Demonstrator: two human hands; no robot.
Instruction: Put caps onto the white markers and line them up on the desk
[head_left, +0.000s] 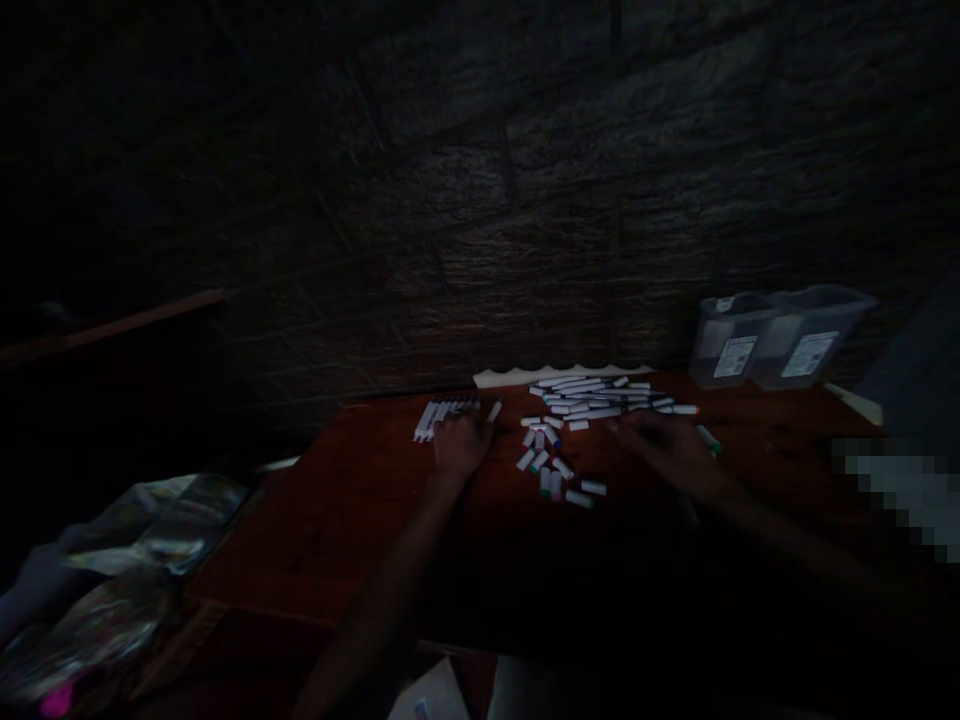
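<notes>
Markers point(589, 402), slim, white-barrelled, loosely heaped

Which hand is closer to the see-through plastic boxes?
Right. The right hand is nearer, left of the clear, boxy plastic containers; the left hand is farther left, at the row of slim white markers.

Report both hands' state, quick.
Left hand: at the row of markers; too dark to tell its grip.
Right hand: by the marker pile; grip cannot be told.
</notes>
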